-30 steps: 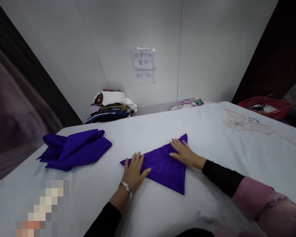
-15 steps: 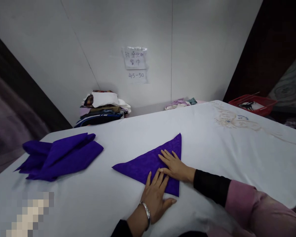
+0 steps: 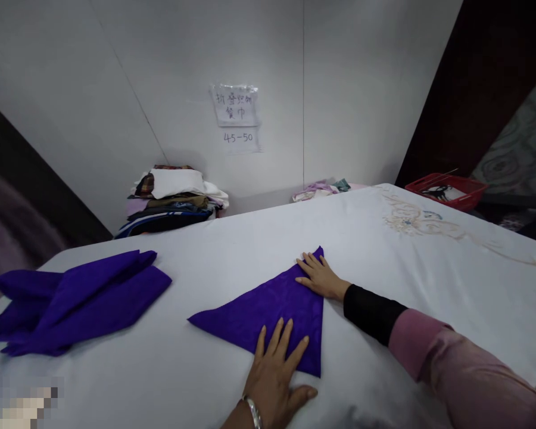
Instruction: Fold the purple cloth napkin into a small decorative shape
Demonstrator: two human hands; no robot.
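A purple cloth napkin (image 3: pixel 263 310), folded into a triangle, lies on the white tablecloth (image 3: pixel 411 357) in front of me. My left hand (image 3: pixel 277 372) rests on its near edge, fingers spread, the thumb out on the tablecloth; a silver bracelet circles the wrist. Flat against the napkin near its far right corner is my right hand (image 3: pixel 319 277), fingers apart. Neither hand grips anything. To the left, more purple cloth (image 3: pixel 80 304) lies in a loose, rumpled pile, apart from both hands.
Behind the table's far edge sits a stack of folded clothes (image 3: pixel 174 199). A smaller heap of fabric (image 3: pixel 319 189) lies farther right. At the far right stands a red basket (image 3: pixel 467 193). Paper signs (image 3: pixel 236 116) hang on the wall. A blurred patch covers the lower left corner.
My right hand has slid outward toward the napkin's far right corner. My left hand has moved nearer to me, its fingers spread wider, and the two hands are farther apart.
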